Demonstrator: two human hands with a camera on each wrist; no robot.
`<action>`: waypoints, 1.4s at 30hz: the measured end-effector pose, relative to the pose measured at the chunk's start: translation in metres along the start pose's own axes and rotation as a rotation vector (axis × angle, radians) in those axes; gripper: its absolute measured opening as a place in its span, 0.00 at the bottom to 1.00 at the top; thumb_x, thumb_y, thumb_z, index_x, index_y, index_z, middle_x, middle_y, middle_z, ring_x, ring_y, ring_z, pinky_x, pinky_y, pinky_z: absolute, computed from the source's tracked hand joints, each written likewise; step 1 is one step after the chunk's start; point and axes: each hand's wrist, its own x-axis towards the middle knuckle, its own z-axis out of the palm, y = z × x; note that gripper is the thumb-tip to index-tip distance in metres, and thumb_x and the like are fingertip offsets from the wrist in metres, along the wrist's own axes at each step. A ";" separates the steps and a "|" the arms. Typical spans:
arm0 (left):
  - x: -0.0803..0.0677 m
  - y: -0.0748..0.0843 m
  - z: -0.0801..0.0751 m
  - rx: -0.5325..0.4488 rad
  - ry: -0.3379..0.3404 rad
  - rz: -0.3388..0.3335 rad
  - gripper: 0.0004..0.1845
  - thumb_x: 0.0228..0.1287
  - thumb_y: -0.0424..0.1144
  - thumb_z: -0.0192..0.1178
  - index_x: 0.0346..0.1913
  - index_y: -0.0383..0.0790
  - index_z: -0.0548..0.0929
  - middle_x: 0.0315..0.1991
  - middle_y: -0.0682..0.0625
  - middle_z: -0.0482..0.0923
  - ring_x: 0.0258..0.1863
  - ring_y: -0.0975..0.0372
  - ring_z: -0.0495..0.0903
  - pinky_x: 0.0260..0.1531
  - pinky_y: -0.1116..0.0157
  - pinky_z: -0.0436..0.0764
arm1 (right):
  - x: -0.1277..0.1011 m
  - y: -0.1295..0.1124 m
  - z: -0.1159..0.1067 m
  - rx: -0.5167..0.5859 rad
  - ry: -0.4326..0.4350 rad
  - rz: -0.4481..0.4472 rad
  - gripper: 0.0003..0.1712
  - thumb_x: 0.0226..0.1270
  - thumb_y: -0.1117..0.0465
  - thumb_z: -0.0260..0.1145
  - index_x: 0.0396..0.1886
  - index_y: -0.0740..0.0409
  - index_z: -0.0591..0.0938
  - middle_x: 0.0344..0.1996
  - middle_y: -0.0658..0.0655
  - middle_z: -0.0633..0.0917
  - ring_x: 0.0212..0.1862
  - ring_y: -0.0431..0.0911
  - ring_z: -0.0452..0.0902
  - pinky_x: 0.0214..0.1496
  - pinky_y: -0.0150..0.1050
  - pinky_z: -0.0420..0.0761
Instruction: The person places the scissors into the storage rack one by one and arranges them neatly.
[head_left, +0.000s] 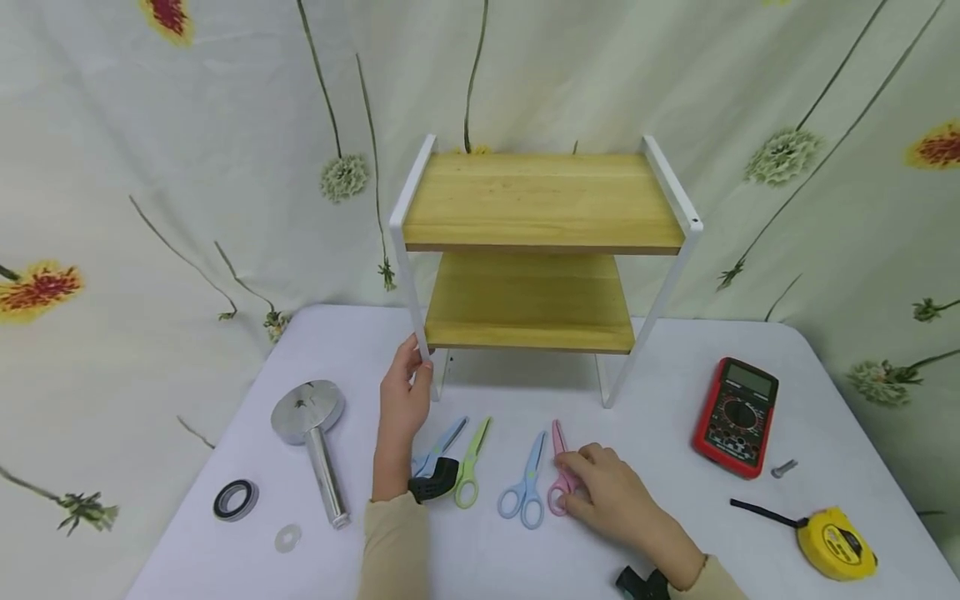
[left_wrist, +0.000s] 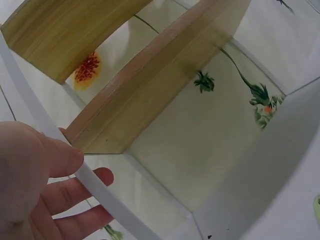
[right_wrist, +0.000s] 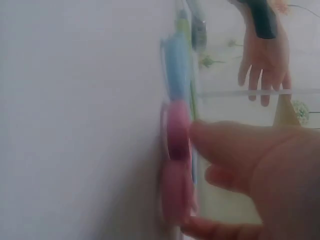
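A two-tier wooden shelf point(head_left: 540, 204) with a white metal frame stands at the back of the table. My left hand point(head_left: 405, 392) holds its front left leg point(left_wrist: 92, 181), thumb on one side and fingers behind. Pink scissors point(head_left: 558, 487) lie at the right end of a row of scissors, and my right hand point(head_left: 611, 496) pinches their handles, thumb and fingertips at the loops. Blue scissors point(head_left: 531, 483) lie just left of them. Further left are green scissors point(head_left: 467, 475) and another blue pair point(head_left: 444, 442), partly hidden by the left wrist's black camera.
At left lie a chrome shower head point(head_left: 309, 412), a roll of black tape point(head_left: 236, 500) and a translucent disc point(head_left: 287, 538). To the right are a red multimeter point(head_left: 738, 417), a small bolt point(head_left: 783, 468) and a yellow tape measure point(head_left: 836, 544). A flowered cloth point(head_left: 247, 125) hangs behind.
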 end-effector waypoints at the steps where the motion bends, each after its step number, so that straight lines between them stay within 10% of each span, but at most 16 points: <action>1: 0.001 -0.001 0.002 -0.025 0.021 0.003 0.26 0.75 0.27 0.49 0.72 0.42 0.71 0.58 0.33 0.82 0.62 0.41 0.80 0.61 0.37 0.75 | 0.000 0.000 0.002 -0.009 0.009 -0.006 0.26 0.55 0.52 0.78 0.55 0.51 0.84 0.43 0.52 0.82 0.42 0.43 0.74 0.37 0.37 0.74; 13: 0.010 -0.008 0.014 -0.213 0.117 -0.027 0.18 0.74 0.23 0.49 0.63 0.30 0.77 0.46 0.30 0.84 0.42 0.68 0.82 0.49 0.78 0.78 | 0.000 0.002 0.017 0.067 0.071 -0.031 0.15 0.55 0.62 0.75 0.43 0.48 0.85 0.35 0.46 0.76 0.31 0.32 0.66 0.31 0.30 0.69; 31: 0.012 -0.009 0.017 -0.260 0.154 -0.007 0.18 0.73 0.22 0.49 0.62 0.28 0.78 0.41 0.29 0.83 0.37 0.74 0.80 0.46 0.77 0.78 | -0.005 -0.018 0.011 0.040 -0.013 0.177 0.14 0.47 0.64 0.72 0.34 0.48 0.81 0.27 0.47 0.72 0.29 0.41 0.64 0.26 0.33 0.62; 42: 0.010 -0.006 0.016 -0.279 0.141 -0.044 0.18 0.74 0.23 0.50 0.63 0.30 0.78 0.42 0.29 0.82 0.37 0.74 0.81 0.47 0.77 0.78 | -0.002 0.004 -0.006 0.379 -0.231 0.145 0.25 0.50 0.67 0.70 0.49 0.53 0.75 0.27 0.49 0.74 0.31 0.41 0.69 0.31 0.34 0.67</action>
